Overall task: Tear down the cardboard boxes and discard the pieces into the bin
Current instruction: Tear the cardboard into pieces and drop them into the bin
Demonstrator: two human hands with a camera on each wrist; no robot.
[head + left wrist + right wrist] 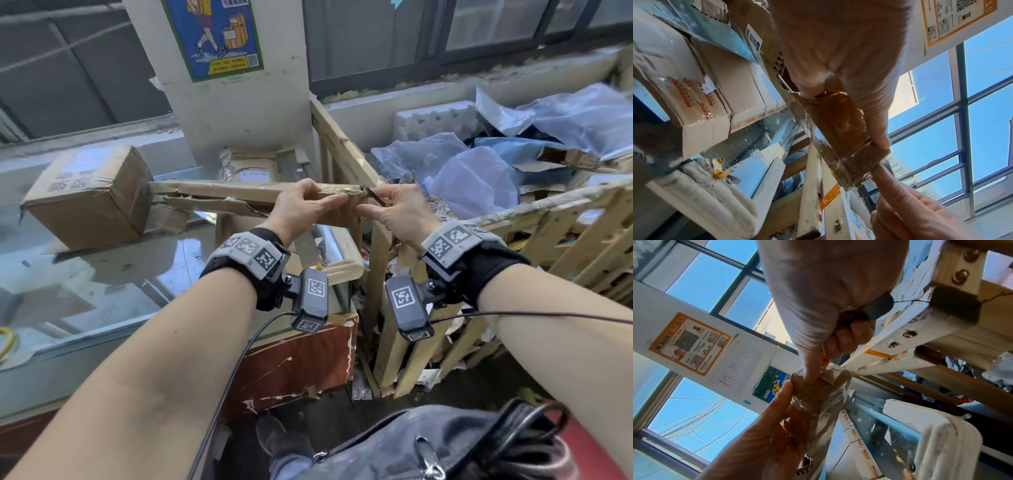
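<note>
A long, narrow, torn cardboard box (222,195) hangs in the air over the glass counter, its right end wrapped in clear tape (844,129). My left hand (318,198) grips that taped end, thumb below and fingers on top. My right hand (383,202) meets it from the right, fingers curled round a dark tool handle (879,305), its index finger (809,366) pressing on the box's end face. The wooden slatted bin (342,144) stands just right of both hands, with plastic bags and cardboard scraps in it.
A large closed cardboard box (92,198) lies on the glass counter (102,281) at left, touching the long box's far end. Flattened cartons (253,168) lean against the white pillar. A grey bag (411,445) is at my waist.
</note>
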